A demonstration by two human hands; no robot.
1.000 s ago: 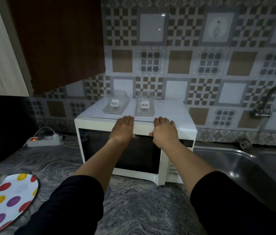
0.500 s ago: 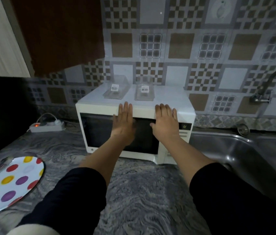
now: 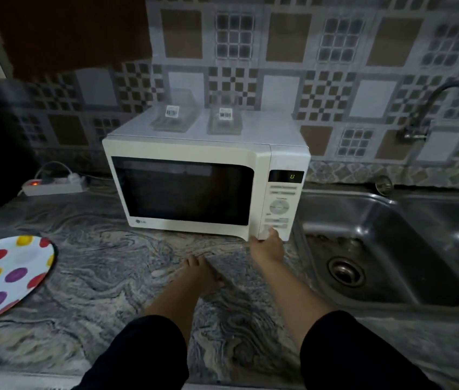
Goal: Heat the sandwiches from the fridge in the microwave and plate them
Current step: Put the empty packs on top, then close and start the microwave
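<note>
A white microwave (image 3: 183, 153) stands on the marbled counter with its door closed and its display lit. Two clear plastic sandwich boxes (image 3: 172, 119) (image 3: 225, 121) with barcode labels sit side by side on its top. My right hand (image 3: 267, 246) reaches to the bottom of the control panel and touches the lowest button. My left hand (image 3: 201, 273) hovers low over the counter in front of the microwave, fingers relaxed, holding nothing. A white plate with coloured dots (image 3: 6, 277) lies at the left edge of the counter.
A steel sink (image 3: 391, 249) with a curved tap (image 3: 448, 108) lies right of the microwave. A power strip (image 3: 53, 187) with a red light sits at the back left. A dark cabinet hangs above left.
Both hands left the microwave's door. The left one dropped to the counter, and the right one moved down to the control panel's bottom button. The view tilted down.
</note>
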